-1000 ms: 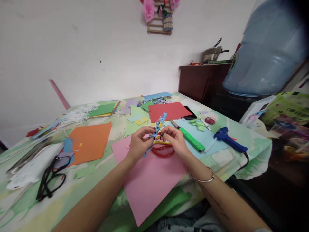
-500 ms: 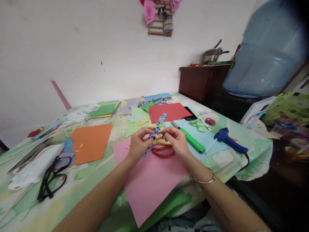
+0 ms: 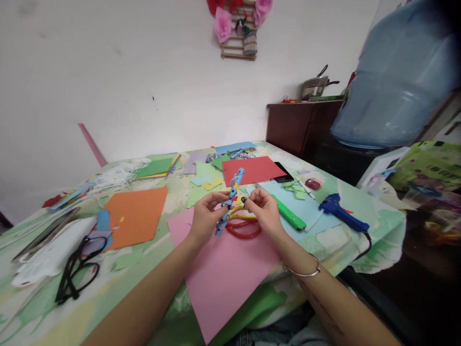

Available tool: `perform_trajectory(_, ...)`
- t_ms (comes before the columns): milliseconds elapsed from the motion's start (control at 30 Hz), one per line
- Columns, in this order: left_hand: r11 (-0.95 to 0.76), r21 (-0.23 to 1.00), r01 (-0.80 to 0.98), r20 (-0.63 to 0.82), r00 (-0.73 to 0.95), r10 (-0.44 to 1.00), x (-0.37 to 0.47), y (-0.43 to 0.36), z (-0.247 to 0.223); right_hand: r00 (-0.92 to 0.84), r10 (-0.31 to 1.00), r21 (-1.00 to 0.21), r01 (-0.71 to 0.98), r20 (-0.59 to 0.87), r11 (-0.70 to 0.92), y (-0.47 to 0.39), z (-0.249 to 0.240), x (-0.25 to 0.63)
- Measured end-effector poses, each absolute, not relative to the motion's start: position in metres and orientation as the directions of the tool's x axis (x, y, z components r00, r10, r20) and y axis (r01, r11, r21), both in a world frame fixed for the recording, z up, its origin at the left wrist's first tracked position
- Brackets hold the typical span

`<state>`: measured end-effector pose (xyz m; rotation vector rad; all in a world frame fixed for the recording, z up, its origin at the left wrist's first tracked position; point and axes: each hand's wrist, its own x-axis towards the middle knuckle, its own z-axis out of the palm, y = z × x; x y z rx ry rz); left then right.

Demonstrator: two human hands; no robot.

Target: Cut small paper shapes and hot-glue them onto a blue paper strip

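My left hand (image 3: pixel 208 215) is closed on a blue paper craft piece (image 3: pixel 236 185), a narrow tilted shape with dark dots and small red and yellow bits on it. To its right, my right hand (image 3: pixel 265 211) has thumb and forefinger pinched close to the piece; whatever is between them is too small to make out. Below both hands a pair of scissors (image 3: pixel 245 234) with red and yellow handles lies on a pink paper sheet (image 3: pixel 230 278); its blades are hidden.
A green utility knife (image 3: pixel 290 214) and a blue glue gun (image 3: pixel 342 213) lie to the right, near light blue paper. Orange paper (image 3: pixel 139 214) and black glasses (image 3: pixel 77 274) are at left. Red paper (image 3: pixel 252 170) lies behind my hands, and a phone (image 3: pixel 284 173) beside it.
My right fingertips have drawn slightly away from the blue paper piece, and red bits on it show more clearly. The left hand keeps its hold. The view has tilted slightly upward.
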<state>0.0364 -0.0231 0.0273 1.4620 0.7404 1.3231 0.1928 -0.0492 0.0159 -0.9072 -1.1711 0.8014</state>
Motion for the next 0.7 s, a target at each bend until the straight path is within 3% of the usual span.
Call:
perform_trajectory(300,-0.141,0.893,-0.427,0.224,0.151,0.963,0.040,-0.021,0.029,0.006,0.945,-0.941,-0.084,0.328,0.327,-0.048,0.012,0.187)
perform_trajectory(400,-0.165,0.884,-0.437,0.233,0.106,0.967,0.040,-0.021,0.031,-0.108,0.944,-0.950,-0.068,0.312,0.306,-0.049,0.011,0.185)
perform_trajectory(533,-0.231,0.876,-0.424,0.268,0.029,0.963,0.040,-0.018,0.028,-0.259,0.930,-0.953,0.083,0.262,0.291,-0.052,0.008,0.180)
perform_trajectory(700,-0.293,0.864,-0.409,0.315,-0.015,0.949,0.041,-0.015,0.023,-0.241,0.931,-0.931,0.178,0.274,0.320,-0.051,0.004,0.174)
